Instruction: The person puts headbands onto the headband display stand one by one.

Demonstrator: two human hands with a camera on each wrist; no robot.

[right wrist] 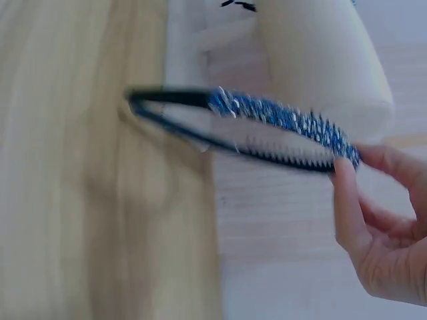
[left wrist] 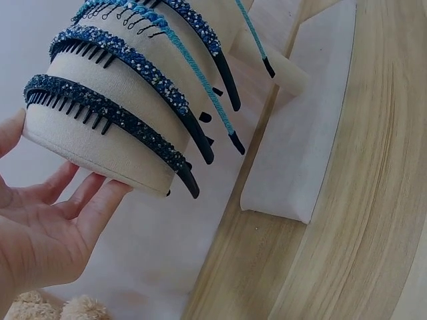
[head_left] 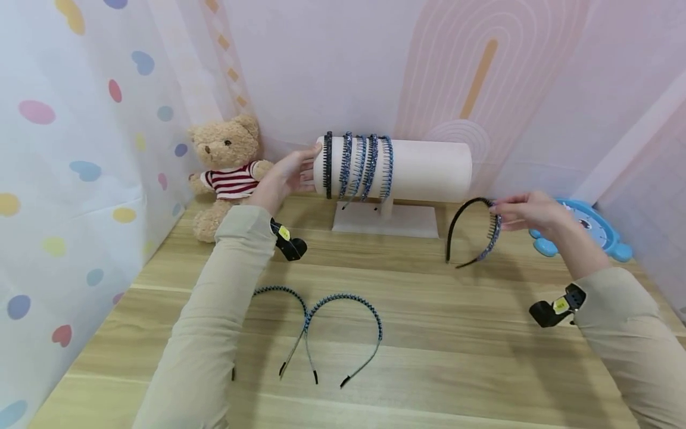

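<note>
A white cylinder display stand (head_left: 429,170) carries several glittery and blue-wrapped toothed headbands (head_left: 370,167) on its left half. My left hand (head_left: 292,171) holds the stand's left end, thumb on one side and fingers on the other. In the left wrist view, a dark sequined headband (left wrist: 100,107) sits closest to that hand (left wrist: 53,220). To the right of the stand, my right hand (head_left: 527,211) pinches a blue glitter headband (head_left: 492,235) at its top, off the cylinder. In the right wrist view this headband (right wrist: 280,117) is tilted, its ends pointing away from the fingers (right wrist: 350,207).
Two thin blue-wrapped headbands (head_left: 343,296) lie on the wooden table (head_left: 455,357) in front, one partly hidden by my left sleeve. A teddy bear (head_left: 227,167) sits at the back left. A blue toy-like object (head_left: 595,226) lies behind my right wrist.
</note>
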